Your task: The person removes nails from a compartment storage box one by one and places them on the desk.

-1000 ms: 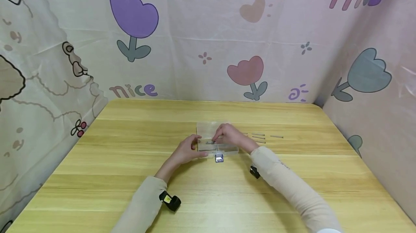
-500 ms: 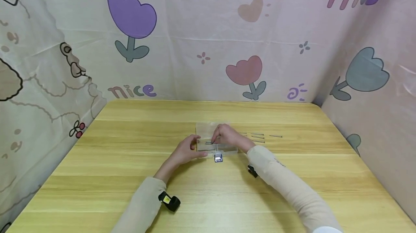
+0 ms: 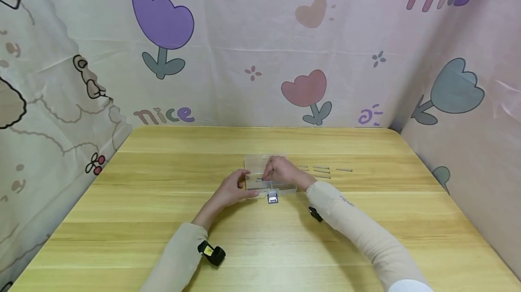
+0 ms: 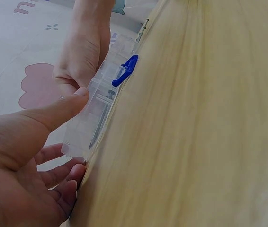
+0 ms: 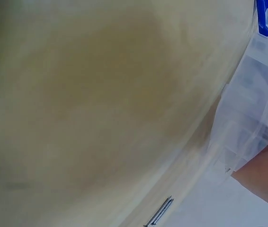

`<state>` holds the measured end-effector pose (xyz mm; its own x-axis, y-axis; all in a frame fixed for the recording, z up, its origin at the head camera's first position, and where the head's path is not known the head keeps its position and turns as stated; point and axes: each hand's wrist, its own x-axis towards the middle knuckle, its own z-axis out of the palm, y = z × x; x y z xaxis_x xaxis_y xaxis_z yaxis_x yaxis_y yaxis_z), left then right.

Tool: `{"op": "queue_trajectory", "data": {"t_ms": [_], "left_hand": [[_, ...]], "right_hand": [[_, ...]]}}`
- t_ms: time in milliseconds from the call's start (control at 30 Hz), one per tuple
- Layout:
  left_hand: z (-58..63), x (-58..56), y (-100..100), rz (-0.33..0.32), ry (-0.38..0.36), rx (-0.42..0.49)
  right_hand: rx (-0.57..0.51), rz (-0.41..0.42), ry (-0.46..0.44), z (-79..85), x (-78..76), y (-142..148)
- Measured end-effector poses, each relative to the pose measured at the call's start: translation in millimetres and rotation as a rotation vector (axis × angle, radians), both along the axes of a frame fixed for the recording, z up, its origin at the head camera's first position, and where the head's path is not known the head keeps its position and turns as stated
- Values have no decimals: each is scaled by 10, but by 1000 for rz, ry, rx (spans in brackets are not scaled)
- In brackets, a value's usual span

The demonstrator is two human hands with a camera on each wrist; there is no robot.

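Observation:
A clear plastic box (image 3: 285,189) with compartments lies on the table, its lid (image 3: 254,163) folded back and a blue latch (image 4: 127,71) at its front. At the box's left end, my left hand (image 3: 232,188) holds it between thumb and fingers. My right hand (image 3: 282,170) reaches down into a rear compartment, fingertips together on a small nail (image 3: 259,179). The grip itself is partly hidden by the fingers. More nails (image 4: 100,120) lie in the front left compartment.
Several loose nails (image 3: 321,171) lie on the table to the right of the box. The wooden table (image 3: 260,247) meets a printed cloth (image 3: 228,84) at its back. A black wrist camera (image 3: 213,253) sits on the left sleeve.
The right forearm has shifted slightly left, its fingertips staying in the box by the nail. The left hand keeps its hold, and the head view has drifted a little.

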<state>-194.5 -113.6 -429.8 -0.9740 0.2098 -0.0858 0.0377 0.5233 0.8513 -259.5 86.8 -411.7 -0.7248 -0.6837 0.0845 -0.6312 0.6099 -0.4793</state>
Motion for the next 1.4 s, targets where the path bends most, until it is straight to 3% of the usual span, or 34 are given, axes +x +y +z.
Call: {"op": "queue_trajectory", "data": {"t_ms": [600,1100,1233,1400], "left_hand": [[1,4,-8,1,11,-2],[14,21,-18,9,-7,4],[13,29,-15,12,-7,1],[-3,17,-14,11,4,9]], "right_hand": [[-39,8,-3,-35,-13,-2],[19,151,164,-22,-17,-4],[34,143,145,-15,-5,-1],[13,107,38,10,3,-2]]}}
